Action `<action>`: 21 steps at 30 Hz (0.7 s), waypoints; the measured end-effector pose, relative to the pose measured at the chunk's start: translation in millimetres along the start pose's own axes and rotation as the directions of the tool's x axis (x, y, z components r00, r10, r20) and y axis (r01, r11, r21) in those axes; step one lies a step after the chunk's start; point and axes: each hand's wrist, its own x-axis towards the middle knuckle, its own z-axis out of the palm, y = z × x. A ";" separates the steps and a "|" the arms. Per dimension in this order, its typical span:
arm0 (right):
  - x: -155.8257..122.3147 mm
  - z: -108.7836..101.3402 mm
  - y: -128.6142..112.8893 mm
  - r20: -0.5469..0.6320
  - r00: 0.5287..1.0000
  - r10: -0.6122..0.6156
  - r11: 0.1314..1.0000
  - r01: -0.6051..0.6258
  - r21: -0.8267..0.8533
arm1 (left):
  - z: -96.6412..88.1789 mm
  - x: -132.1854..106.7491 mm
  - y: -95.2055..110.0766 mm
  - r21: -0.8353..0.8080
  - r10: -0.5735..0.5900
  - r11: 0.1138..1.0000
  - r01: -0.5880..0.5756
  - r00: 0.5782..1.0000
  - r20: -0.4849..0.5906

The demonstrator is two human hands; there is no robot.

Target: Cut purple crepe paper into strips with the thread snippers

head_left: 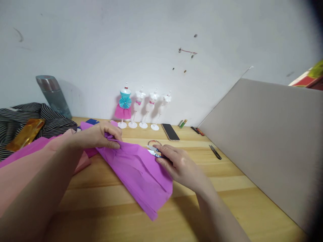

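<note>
My left hand (104,134) pinches the gathered upper edge of a thin purple fabric (141,171), which hangs down to the right over the wooden table. In my right hand (178,163) is a pair of thread snips (153,152), blades pointing left and spread apart. The blades are at the fabric's upper right edge; whether they touch it I cannot tell. Most of the snips' handle is hidden by my fingers. Just behind the blades lies a round ring-shaped object (154,142), partly covered.
Small dress-form mannequins stand along the wall, one (124,102) dressed in blue and pink. A phone (170,132), black snips (215,152) and a grey board (262,134) are to the right. Pink fabric (37,161), striped cloth (54,117) and a bottle (54,94) sit left.
</note>
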 end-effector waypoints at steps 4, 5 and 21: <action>0.6 0.6 -1.3 -0.002 1.000 0.008 1.000 -0.008 0.003 | -0.2 0.4 1.1 -0.001 -0.008 1.000 0.008 1.000 0.008; 0.6 0.5 -1.5 0.002 1.000 0.010 1.000 -0.010 -0.004 | -0.2 0.4 0.9 -0.002 -0.010 1.000 0.010 1.000 0.005; 9.3 3.8 -4.1 -0.026 0.901 0.434 0.754 -0.347 0.558 | 18.4 6.5 12.2 0.128 -0.075 0.989 0.071 0.997 0.027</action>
